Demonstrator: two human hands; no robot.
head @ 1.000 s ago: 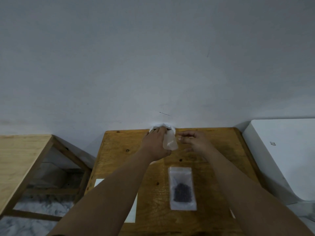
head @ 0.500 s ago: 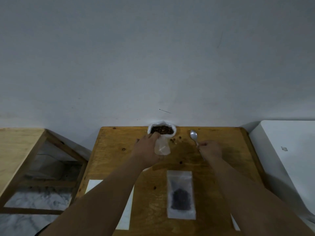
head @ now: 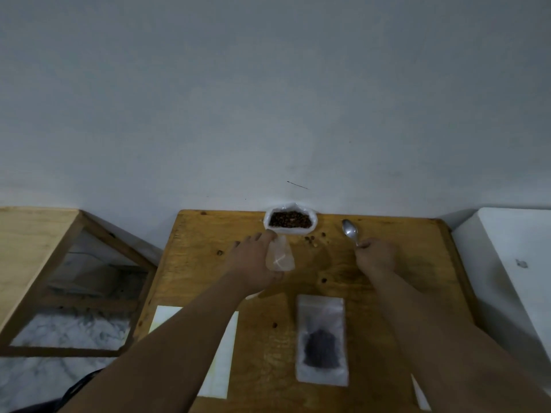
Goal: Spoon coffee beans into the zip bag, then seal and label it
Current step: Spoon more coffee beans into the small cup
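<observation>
The left hand [head: 253,263] curls round a small clear plastic zip bag [head: 280,257] and holds it just in front of the open white sack [head: 286,231] full of brown coffee beans [head: 290,219]. I think it is held that close so the beans only have a short way to go. The zip bag looks empty, and I cannot tell if its mouth is open

The right hand [head: 375,257] pinches the thin handle of a shiny metal spoon [head: 349,231] with its fingertips. The spoon's bowl looks empty, so the scooping seems about to start

The sack sits at the far edge of the brown wooden table [head: 429,257], right by the grey wall [head: 268,114], so it likely cannot tip backward. A few loose beans [head: 310,240] lie between the sack and the spoon. There is bare wood between the two hands, so the spoon has room to swing over to the sack

Nearer the person, a flat clear bag with dark beans inside [head: 322,341] lies well apart from the hands, out of the way. A white paper sheet [head: 165,315] lies partly under the left arm, near the table's left edge, maybe for the label
</observation>
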